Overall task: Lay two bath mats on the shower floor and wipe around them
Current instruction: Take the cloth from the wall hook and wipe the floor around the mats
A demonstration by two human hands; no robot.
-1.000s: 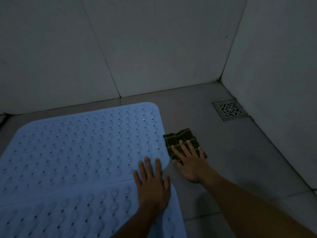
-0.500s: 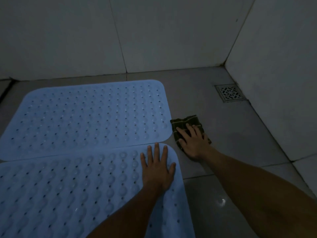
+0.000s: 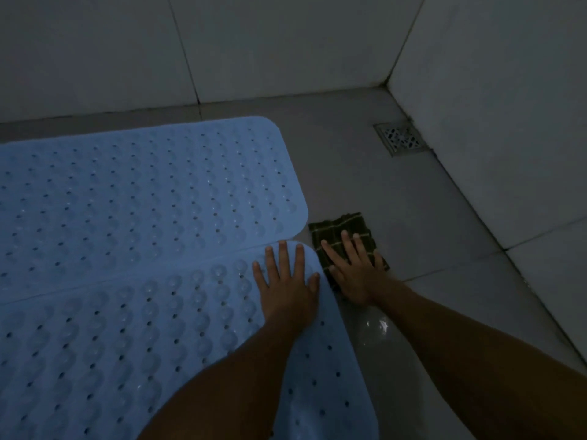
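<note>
Two pale blue bath mats with holes and suction bumps lie side by side on the grey tiled floor: the far mat (image 3: 152,198) and the near mat (image 3: 95,344), their long edges meeting. My left hand (image 3: 287,281) lies flat with spread fingers on the near mat's far right corner. My right hand (image 3: 352,268) presses flat on a dark green checked cloth (image 3: 343,228) on the bare floor, just right of where the mats meet.
A square metal floor drain (image 3: 401,139) sits in the far right corner. White tiled walls (image 3: 286,42) close the back and right side. Bare grey floor (image 3: 428,236) stretches between the mats and the right wall, with a wet glint near my right forearm.
My right hand has drawn the cloth back toward me along the mats' right edge. My left hand stays flat on the near mat's corner. The view has shifted.
</note>
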